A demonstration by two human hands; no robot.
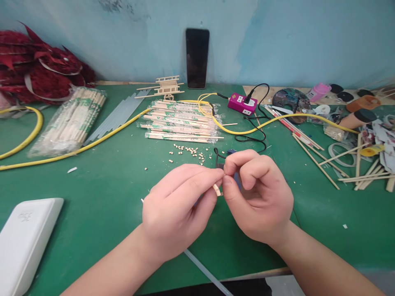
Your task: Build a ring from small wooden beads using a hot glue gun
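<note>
a wide, flat green desk (333, 246) runs back to a pale blue painted wall (148, 49). at its back left corner sits a heap of dark red, fuzzy material with pale straps (61, 70). the bare left hand (179, 201) and bare right hand (262, 197) meet above the middle of the front edge, probably so both sets of fingertips can work at close range. a smooth white rounded slab (31, 242) lies by the left edge. rows of pale wooden chopsticks in clear, green-printed wrappers (182, 121) lie toward the back edge, likely kept clear of the hands. a black rectangular phone (197, 57) leans upright on the wall, presumably to stay standing. a translucent, thin straight stick (203, 267) emerges below the left hand and pokes past the front edge. the left thumb and forefinger pinch a small pale wooden piece (217, 190), seemingly to steady it. the right thumb and forefinger press together beside it; whether they grasp anything, i cannot tell. tiny cut wooden bits (193, 151) lie scattered beyond.
</note>
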